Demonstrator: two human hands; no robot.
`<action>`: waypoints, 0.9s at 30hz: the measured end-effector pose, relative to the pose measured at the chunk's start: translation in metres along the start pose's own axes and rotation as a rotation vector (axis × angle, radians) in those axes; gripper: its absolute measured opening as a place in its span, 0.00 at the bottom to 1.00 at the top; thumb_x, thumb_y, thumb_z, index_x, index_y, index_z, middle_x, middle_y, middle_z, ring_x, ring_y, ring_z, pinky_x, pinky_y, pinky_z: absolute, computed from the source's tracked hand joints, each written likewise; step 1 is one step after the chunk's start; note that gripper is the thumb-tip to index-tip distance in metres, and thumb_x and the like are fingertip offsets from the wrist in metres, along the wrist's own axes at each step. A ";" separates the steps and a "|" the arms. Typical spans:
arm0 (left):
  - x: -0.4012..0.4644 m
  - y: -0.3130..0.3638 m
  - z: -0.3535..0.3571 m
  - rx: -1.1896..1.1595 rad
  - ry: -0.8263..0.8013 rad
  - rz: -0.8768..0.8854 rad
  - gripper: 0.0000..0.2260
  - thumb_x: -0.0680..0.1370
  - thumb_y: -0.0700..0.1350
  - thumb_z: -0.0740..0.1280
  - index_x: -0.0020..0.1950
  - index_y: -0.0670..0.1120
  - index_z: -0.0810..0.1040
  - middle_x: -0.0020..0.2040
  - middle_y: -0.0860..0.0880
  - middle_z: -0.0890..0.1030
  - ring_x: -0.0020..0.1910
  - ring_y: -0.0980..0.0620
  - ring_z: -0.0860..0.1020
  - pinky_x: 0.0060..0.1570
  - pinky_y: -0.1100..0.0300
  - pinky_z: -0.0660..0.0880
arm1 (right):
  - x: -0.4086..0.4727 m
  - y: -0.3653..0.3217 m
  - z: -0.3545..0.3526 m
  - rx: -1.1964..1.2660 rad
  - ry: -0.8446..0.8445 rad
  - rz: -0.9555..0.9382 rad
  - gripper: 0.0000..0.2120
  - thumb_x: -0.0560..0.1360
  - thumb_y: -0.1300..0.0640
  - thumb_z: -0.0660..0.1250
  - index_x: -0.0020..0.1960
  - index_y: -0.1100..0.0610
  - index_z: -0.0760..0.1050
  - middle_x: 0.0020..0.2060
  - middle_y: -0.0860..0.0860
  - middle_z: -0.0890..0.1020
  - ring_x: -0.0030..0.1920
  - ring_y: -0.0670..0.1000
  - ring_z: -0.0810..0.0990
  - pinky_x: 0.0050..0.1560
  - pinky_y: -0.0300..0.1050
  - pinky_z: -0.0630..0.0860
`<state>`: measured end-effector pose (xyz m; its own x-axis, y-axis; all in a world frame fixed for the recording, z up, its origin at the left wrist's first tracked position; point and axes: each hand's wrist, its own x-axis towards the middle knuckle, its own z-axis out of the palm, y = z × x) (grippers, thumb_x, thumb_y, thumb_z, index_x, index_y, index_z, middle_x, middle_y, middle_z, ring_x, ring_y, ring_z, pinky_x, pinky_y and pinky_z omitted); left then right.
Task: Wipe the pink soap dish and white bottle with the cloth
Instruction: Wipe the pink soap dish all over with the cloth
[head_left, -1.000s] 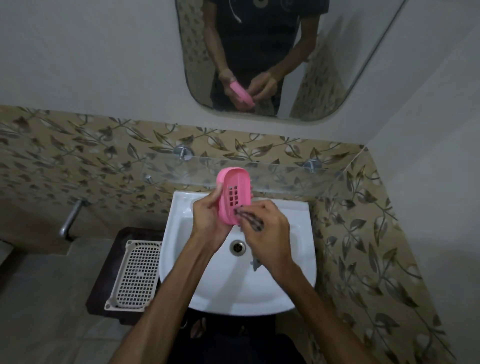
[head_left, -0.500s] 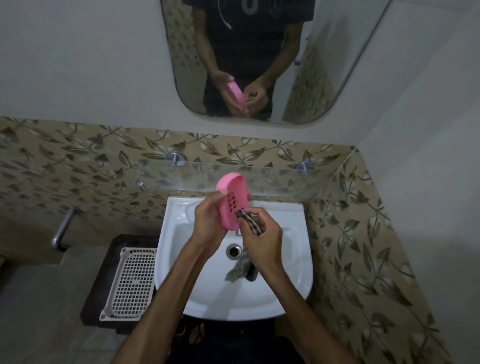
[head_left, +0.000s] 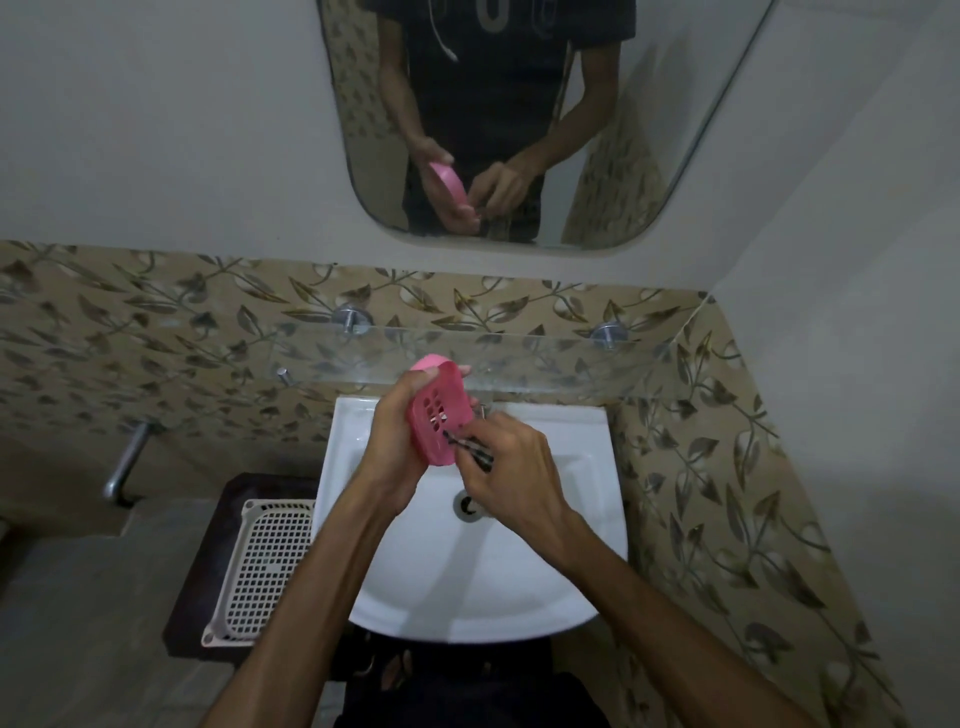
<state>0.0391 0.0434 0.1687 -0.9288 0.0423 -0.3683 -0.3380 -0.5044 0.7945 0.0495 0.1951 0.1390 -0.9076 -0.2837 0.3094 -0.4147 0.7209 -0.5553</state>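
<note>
The left hand (head_left: 395, 447) grips the pink soap dish (head_left: 440, 415) upright above the sink (head_left: 571, 519). The right hand (head_left: 511, 470) pinches the cloth (head_left: 470, 446) against its slotted face. Best to steady the dish and work the cloth along each slot.

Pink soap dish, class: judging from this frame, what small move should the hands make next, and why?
Probably draw the cloth across the slotted face. The left hand holds the pink soap dish tilted above the sink, and the right hand pinches the cloth at its lower edge.
</note>
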 end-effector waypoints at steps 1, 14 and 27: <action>0.001 0.001 0.002 0.023 0.006 0.003 0.24 0.76 0.55 0.65 0.65 0.41 0.83 0.55 0.39 0.85 0.57 0.40 0.80 0.63 0.42 0.73 | 0.000 -0.001 0.000 0.016 -0.048 -0.004 0.06 0.75 0.59 0.71 0.51 0.57 0.85 0.39 0.55 0.84 0.38 0.55 0.80 0.40 0.51 0.80; 0.004 0.000 0.007 0.023 -0.042 -0.008 0.28 0.77 0.57 0.64 0.70 0.41 0.79 0.56 0.40 0.82 0.56 0.42 0.79 0.62 0.43 0.74 | 0.015 0.005 -0.011 0.213 0.199 0.123 0.08 0.74 0.60 0.78 0.52 0.54 0.87 0.44 0.46 0.88 0.43 0.45 0.85 0.45 0.42 0.82; 0.002 0.001 0.011 0.032 -0.066 0.014 0.27 0.81 0.58 0.60 0.72 0.40 0.77 0.58 0.40 0.84 0.58 0.44 0.82 0.67 0.44 0.75 | 0.012 0.002 -0.018 0.042 0.112 0.067 0.11 0.76 0.61 0.73 0.58 0.56 0.81 0.49 0.50 0.86 0.47 0.50 0.83 0.48 0.44 0.80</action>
<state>0.0354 0.0522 0.1740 -0.9410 0.0928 -0.3254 -0.3288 -0.4778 0.8146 0.0392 0.2042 0.1555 -0.9213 -0.1623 0.3535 -0.3582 0.7081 -0.6085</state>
